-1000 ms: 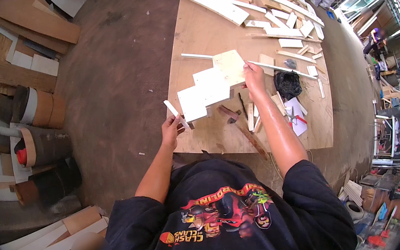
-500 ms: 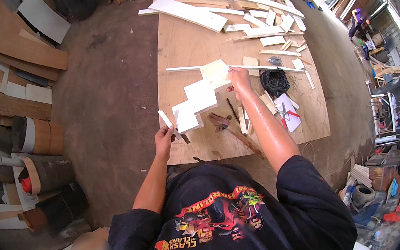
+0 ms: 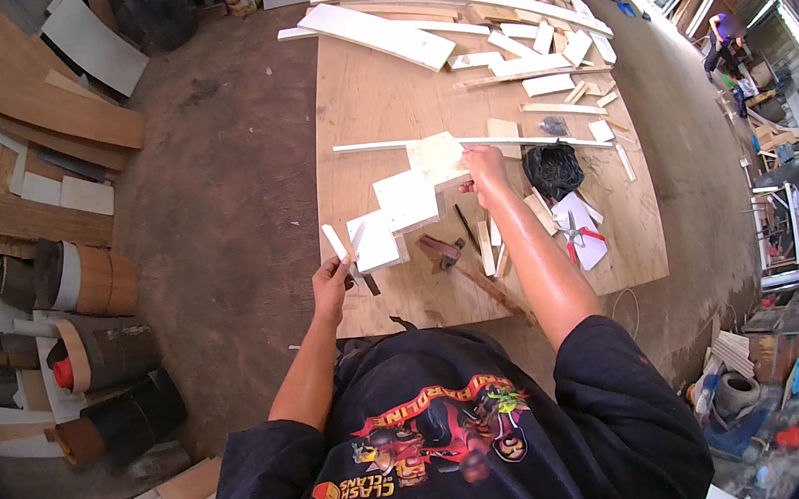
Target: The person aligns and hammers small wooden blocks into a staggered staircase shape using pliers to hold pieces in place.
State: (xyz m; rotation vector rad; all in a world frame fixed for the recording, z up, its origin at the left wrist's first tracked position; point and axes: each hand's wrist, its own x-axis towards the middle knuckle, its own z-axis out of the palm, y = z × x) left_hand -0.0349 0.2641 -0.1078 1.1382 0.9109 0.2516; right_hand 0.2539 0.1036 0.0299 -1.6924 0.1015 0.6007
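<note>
Both of my hands hold a stepped wooden piece [image 3: 405, 200] over the near part of the table. It shows three pale square faces set in a staircase line, the farthest one more yellowish. My left hand [image 3: 330, 287] is closed on its near left end, where a narrow white upright edge [image 3: 334, 241] sticks up. Closed around the far right end is my right hand [image 3: 485, 176], thumb and fingers on the farthest square's edge. A hammer [image 3: 439, 252] with a wooden handle lies on the table between my forearms, beside a thin dark stick [image 3: 466, 228].
Behind the piece lies a long white strip [image 3: 371, 146]. To the right are a black plastic bag [image 3: 551, 170] and a red-handled cutting tool [image 3: 574, 235] on a white board. Many white offcuts [image 3: 514, 48] cover the table's far end. Rolled sheets [image 3: 90, 275] stand at left; another person [image 3: 723, 40] is far right.
The view has shifted slightly, so the table sits a little lower. My hands keep their hold on the wooden piece, with hardly any movement against the table.
</note>
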